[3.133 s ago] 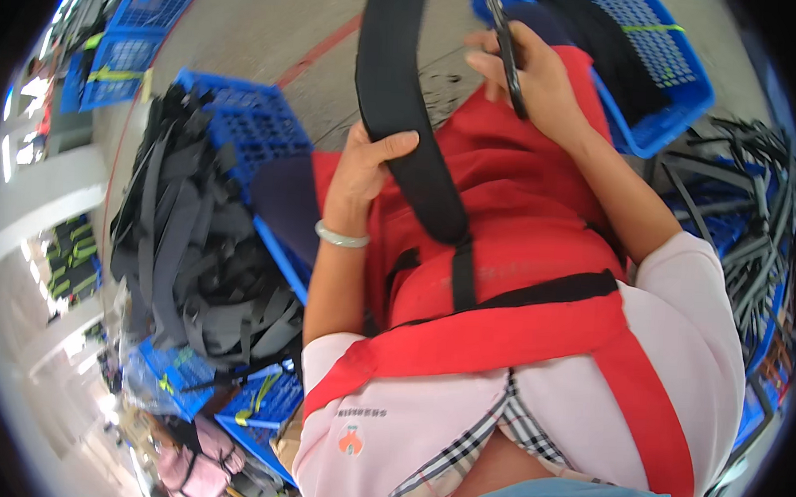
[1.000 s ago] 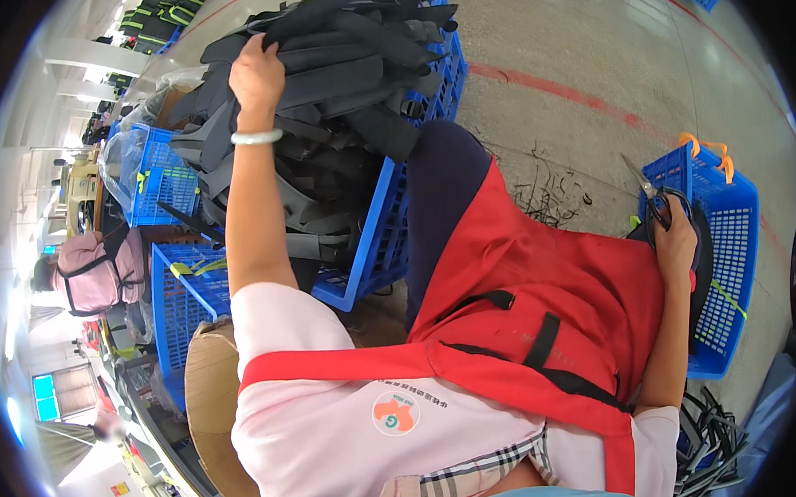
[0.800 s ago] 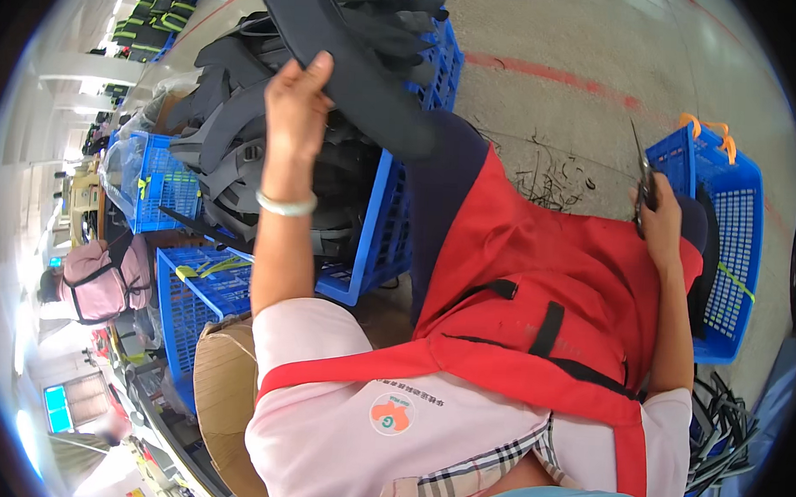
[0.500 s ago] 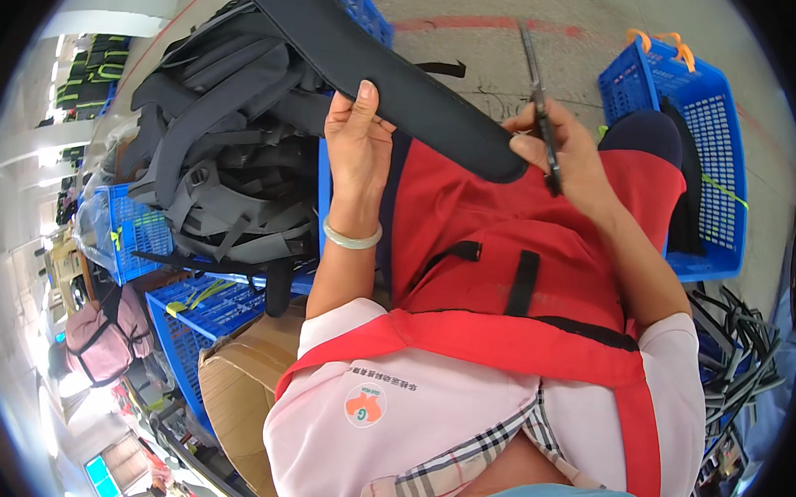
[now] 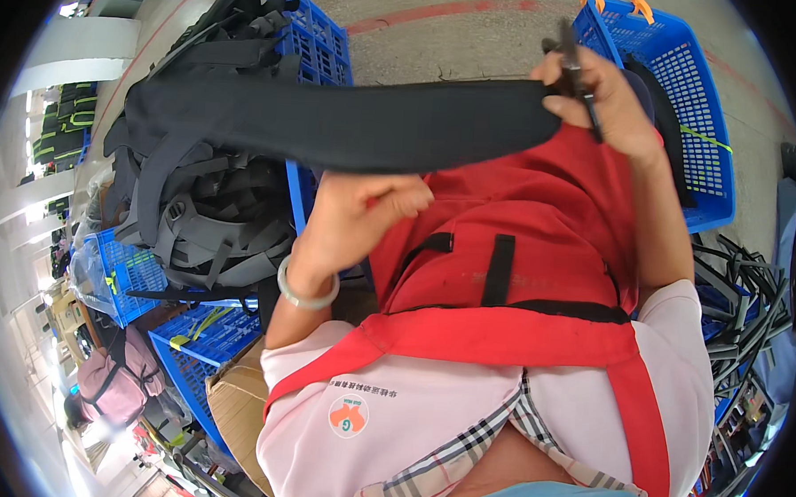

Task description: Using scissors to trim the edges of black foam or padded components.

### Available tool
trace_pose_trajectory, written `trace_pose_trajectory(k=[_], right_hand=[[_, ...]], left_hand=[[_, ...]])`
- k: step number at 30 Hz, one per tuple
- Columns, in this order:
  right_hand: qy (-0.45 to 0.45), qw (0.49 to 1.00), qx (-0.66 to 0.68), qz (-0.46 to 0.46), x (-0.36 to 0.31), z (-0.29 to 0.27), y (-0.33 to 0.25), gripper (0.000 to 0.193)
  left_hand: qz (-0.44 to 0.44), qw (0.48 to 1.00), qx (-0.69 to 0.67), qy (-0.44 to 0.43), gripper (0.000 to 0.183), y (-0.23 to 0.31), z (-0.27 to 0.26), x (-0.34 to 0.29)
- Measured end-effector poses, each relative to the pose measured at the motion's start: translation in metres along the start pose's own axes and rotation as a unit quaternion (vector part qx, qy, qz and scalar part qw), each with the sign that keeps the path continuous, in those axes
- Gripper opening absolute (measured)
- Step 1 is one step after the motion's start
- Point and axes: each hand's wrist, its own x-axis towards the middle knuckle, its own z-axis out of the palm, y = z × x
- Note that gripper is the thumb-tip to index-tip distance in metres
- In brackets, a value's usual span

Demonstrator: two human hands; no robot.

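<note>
A long black padded strap (image 5: 403, 124) stretches across my lap, its left part blurred over the heap. My right hand (image 5: 613, 107) pinches the strap's rounded right end. The same hand also holds a slim dark metal tool (image 5: 576, 74), smeared by motion; its exact kind is unclear. Just below the strap's lower edge is my left hand (image 5: 359, 216), with a pale bangle on the wrist. Its fingers are curled in, and whether they grip anything is hidden. Under the strap lies my red apron (image 5: 524, 218).
Dark padded pieces and straps form a heap (image 5: 213, 214) on the left, by a blue crate (image 5: 314, 45). Another blue crate (image 5: 725, 174) with dark pieces stands right. A cardboard box (image 5: 240, 410) is lower left; grey strips (image 5: 742, 308) lie in a bundle at right.
The strap has swung from a steep slant to nearly level, its far end dropping left over the heap. My left hand has moved down off the strap's face and curled; my right hand has risen.
</note>
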Motion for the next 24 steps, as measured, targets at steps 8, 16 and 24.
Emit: trace_pose_trajectory(k=[8, 16, 24], right_hand=[[-0.003, 0.991, -0.135, -0.001, 0.021, -0.053, -0.048, 0.014], [0.025, 0.997, 0.059, 0.036, 0.048, -0.05, -0.04, 0.02], [0.295, 0.955, -0.036, -0.017, 0.02, -0.035, 0.019, 0.016]], left_hand=[[0.444, 0.872, -0.179, -0.106, 0.058, 0.071, -0.014, -0.01], [-0.062, 0.957, 0.037, -0.281, 0.031, -0.051, -0.003, 0.055], [-0.034, 0.93, -0.365, 0.037, 0.019, -0.04, -0.019, 0.077]])
